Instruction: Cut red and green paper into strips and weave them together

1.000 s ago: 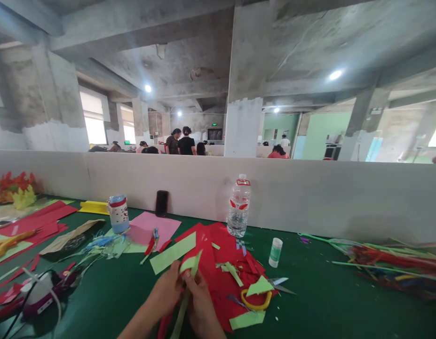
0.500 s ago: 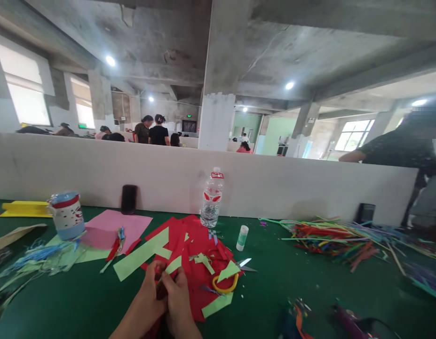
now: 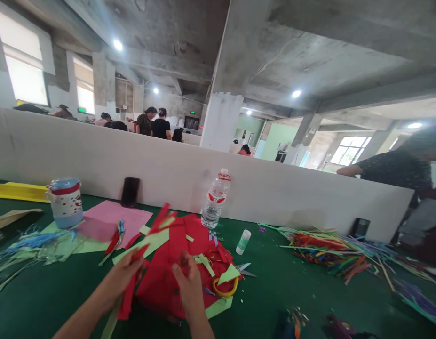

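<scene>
Red and green paper strips (image 3: 125, 303) are gripped in my left hand (image 3: 128, 268), their upper ends blurred by motion. My right hand (image 3: 189, 278) is a short way to the right, over the red paper (image 3: 161, 278), with its fingers curled; whether it holds anything is unclear. Light green scraps (image 3: 229, 274) lie on the red paper. Yellow-handled scissors (image 3: 225, 287) rest at its right edge, blades pointing right. A glue stick (image 3: 243, 242) stands just behind them.
Behind the red paper stands a water bottle (image 3: 216, 200). A blue-and-white jug (image 3: 66, 202), pink paper (image 3: 112, 219) and a phone (image 3: 130, 191) are left. Colourful strips (image 3: 330, 247) lie right. A white partition (image 3: 168, 167) crosses behind; a person (image 3: 397, 160) is beyond it.
My hands have moved apart, the left one leftward with the strips. More of the red paper shows between them. The view has tilted.
</scene>
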{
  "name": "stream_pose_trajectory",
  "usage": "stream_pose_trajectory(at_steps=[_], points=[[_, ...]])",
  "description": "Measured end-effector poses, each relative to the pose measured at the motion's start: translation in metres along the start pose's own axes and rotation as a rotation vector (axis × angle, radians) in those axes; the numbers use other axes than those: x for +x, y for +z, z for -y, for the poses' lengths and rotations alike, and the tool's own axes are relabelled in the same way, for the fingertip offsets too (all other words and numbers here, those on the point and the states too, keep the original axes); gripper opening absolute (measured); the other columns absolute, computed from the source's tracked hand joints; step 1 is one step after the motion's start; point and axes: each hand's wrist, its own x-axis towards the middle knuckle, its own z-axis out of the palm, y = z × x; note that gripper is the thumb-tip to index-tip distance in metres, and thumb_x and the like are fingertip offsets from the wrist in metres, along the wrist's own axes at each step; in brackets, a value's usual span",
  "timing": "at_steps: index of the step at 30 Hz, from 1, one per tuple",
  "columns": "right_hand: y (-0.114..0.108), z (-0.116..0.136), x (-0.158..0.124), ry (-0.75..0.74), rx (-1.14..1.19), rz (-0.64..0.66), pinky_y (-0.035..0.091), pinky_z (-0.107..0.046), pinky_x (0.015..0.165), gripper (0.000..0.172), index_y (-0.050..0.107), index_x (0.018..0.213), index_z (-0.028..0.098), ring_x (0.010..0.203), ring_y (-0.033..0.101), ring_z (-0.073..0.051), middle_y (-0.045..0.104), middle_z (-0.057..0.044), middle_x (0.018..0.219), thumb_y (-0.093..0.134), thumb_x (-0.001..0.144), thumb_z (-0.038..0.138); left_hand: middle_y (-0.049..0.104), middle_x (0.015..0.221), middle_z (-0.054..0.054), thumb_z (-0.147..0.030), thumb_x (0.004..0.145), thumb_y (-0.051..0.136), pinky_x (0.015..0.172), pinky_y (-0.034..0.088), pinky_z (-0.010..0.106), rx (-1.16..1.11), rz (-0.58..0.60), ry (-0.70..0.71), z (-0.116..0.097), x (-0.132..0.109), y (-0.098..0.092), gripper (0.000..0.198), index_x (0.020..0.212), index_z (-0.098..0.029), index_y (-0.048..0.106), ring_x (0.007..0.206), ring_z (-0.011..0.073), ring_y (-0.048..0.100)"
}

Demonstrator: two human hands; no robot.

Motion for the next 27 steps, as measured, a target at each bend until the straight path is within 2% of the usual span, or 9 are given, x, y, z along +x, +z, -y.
stream_pose_trajectory(at_steps=[2, 4, 6, 9, 11, 14, 19, 23, 27], points=[[-0.001, -0.001, -0.002, -0.033, -0.156, 0.021, 0.045, -0.044, 0.101, 0.042, 0.071, 0.109, 0.019, 0.113, 0.060, -0.033, 0.069, -0.013, 0.115, 0.075, 0.075, 0.043, 0.068, 0.085, 0.001, -0.038, 0.099, 0.049, 0.071, 0.058, 0.034, -0.244, -0.052, -0.068, 0.008, 0.006, -0.022, 0.027, 0.108, -0.015, 0.060, 0.073, 0.0155, 0.067], [0.002, 0.001, -0.010, -0.088, -0.304, 0.098, 0.039, -0.047, 0.106, 0.031, 0.075, 0.102, 0.021, 0.115, 0.057, -0.034, 0.070, -0.010, 0.111, 0.076, 0.072, 0.030, 0.066, 0.084, 0.000, -0.037, 0.096, 0.057, 0.068, 0.058, 0.032, -0.459, -0.105, -0.119, 0.017, 0.009, -0.038, 0.022, 0.102, -0.015, 0.061, 0.071, 0.0134, 0.066], [0.009, 0.005, -0.019, -0.133, -0.538, 0.226, 0.036, -0.049, 0.108, 0.035, 0.074, 0.108, 0.024, 0.118, 0.054, -0.035, 0.069, -0.008, 0.115, 0.076, 0.073, 0.024, 0.061, 0.073, -0.002, -0.030, 0.090, 0.066, 0.061, 0.056, 0.028, -0.635, -0.125, -0.151, 0.023, 0.009, -0.046, 0.018, 0.097, -0.014, 0.061, 0.064, 0.0119, 0.062], [0.021, 0.011, -0.032, -0.101, -0.846, 0.403, 0.035, -0.053, 0.107, 0.048, 0.071, 0.117, 0.027, 0.124, 0.050, -0.038, 0.066, -0.008, 0.123, 0.083, 0.070, 0.029, 0.053, 0.062, -0.005, -0.021, 0.083, 0.073, 0.046, 0.046, 0.020, -0.829, -0.115, -0.168, 0.027, 0.010, -0.049, 0.015, 0.089, -0.013, 0.061, 0.051, 0.0074, 0.051], [0.027, 0.013, -0.036, -0.070, -0.949, 0.457, 0.036, -0.052, 0.105, 0.040, 0.073, 0.109, 0.027, 0.123, 0.050, -0.039, 0.066, -0.008, 0.121, 0.083, 0.071, 0.031, 0.054, 0.066, -0.006, -0.021, 0.088, 0.069, 0.041, 0.039, 0.017, -0.907, -0.122, -0.185, 0.027, 0.012, -0.049, 0.012, 0.088, -0.014, 0.060, 0.048, 0.0045, 0.045], [0.031, 0.011, -0.038, -0.073, -1.026, 0.454, 0.039, -0.047, 0.101, 0.019, 0.073, 0.099, 0.025, 0.118, 0.054, -0.034, 0.067, -0.007, 0.115, 0.074, 0.080, 0.024, 0.055, 0.071, -0.007, -0.024, 0.094, 0.062, 0.038, 0.033, 0.015, -0.963, -0.134, -0.226, 0.026, 0.013, -0.049, 0.011, 0.089, -0.015, 0.059, 0.045, 0.0022, 0.040], [0.030, 0.008, -0.039, -0.116, -1.070, 0.473, 0.043, -0.039, 0.090, 0.018, 0.070, 0.098, 0.025, 0.106, 0.062, -0.030, 0.072, -0.006, 0.106, 0.070, 0.080, 0.021, 0.055, 0.071, -0.008, -0.025, 0.095, 0.062, 0.037, 0.030, 0.014, -1.026, -0.173, -0.210, 0.023, 0.012, -0.054, 0.012, 0.089, -0.015, 0.058, 0.043, 0.0016, 0.036], [0.035, 0.026, -0.017, -0.182, -1.110, 0.417, 0.044, -0.027, 0.073, 0.016, 0.066, 0.105, 0.028, 0.090, 0.068, -0.022, 0.073, -0.002, 0.099, 0.062, 0.089, 0.026, 0.055, 0.066, -0.007, -0.031, 0.084, 0.072, 0.036, 0.028, 0.016, -1.063, -0.229, -0.175, 0.019, 0.010, -0.060, 0.021, 0.081, -0.017, 0.057, 0.041, 0.0021, 0.034], [0.052, 0.042, 0.045, -0.222, -1.210, 0.371, 0.045, -0.028, 0.076, 0.015, 0.066, 0.106, 0.028, 0.094, 0.068, -0.022, 0.073, -0.002, 0.103, 0.059, 0.093, 0.029, 0.055, 0.063, -0.006, -0.039, 0.064, 0.085, 0.035, 0.028, 0.019, -1.072, -0.262, -0.186, 0.017, 0.009, -0.062, 0.038, 0.077, -0.018, 0.057, 0.040, 0.0032, 0.034]])
